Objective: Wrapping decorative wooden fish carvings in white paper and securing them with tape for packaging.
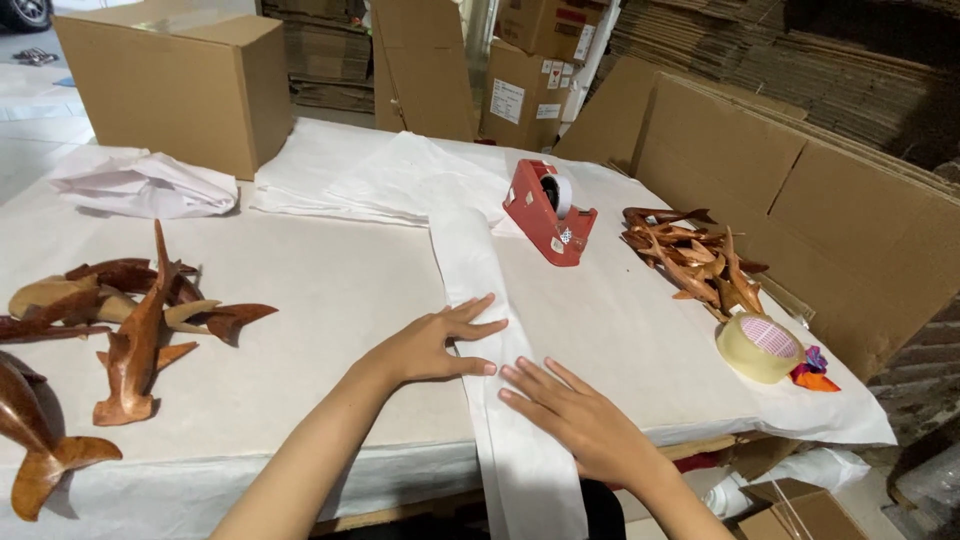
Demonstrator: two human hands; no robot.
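Hands flat on folded white paper strip, table centre.

L hand (435,345) & R hand (570,410) both palm-down, fingers spread, pressing the long paper strip (470,260); no closed grip on anything, nothing held. Strip runs from the white sheets at back, under both palms, over the table (330,290) front edge. L hand on strip's left edge, R hand nearer the front. Red tape dispenser (548,212) just right of strip. Tape roll (760,347) & small wood carvings (695,255) far right; bigger wooden fish carvings (135,335) well left.
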